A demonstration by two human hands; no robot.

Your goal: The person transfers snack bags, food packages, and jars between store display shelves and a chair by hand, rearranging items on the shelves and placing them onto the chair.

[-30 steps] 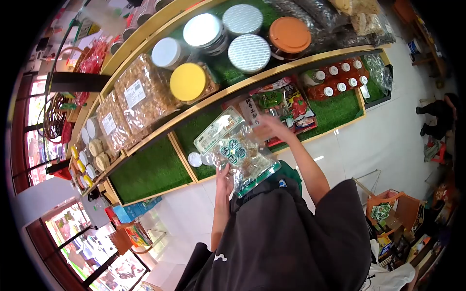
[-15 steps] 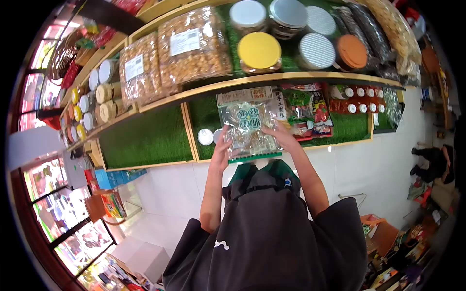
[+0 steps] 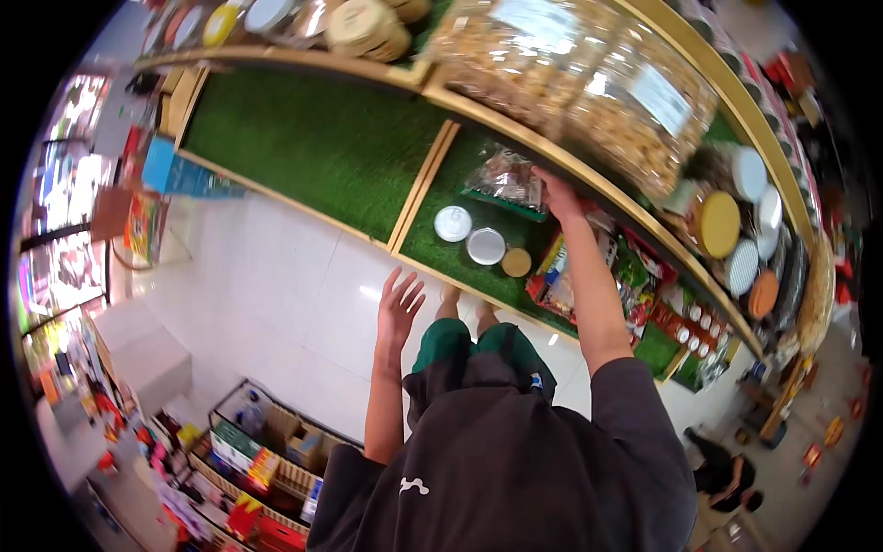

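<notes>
On the green-lined shelf [image 3: 313, 138]: clear bag [image 3: 504, 179], just far of the round lids [image 3: 486, 246] | our right hand [image 3: 557, 193] at its right edge, can't tell if gripping | left hand [image 3: 397, 308] spread, holding nothing | we'd guide it flat, clear of those lids, tbh

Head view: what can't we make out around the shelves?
All in the head view:
Right hand: fingertips too blurred to tell whether they grip the clear plastic bag with a green edge.
Red-and-green plastic packets: partly hidden by the bare right forearm.
Large clear plastic bag of tan snacks: cut off by the picture's top edge; print on its white label lost to blur.
</notes>
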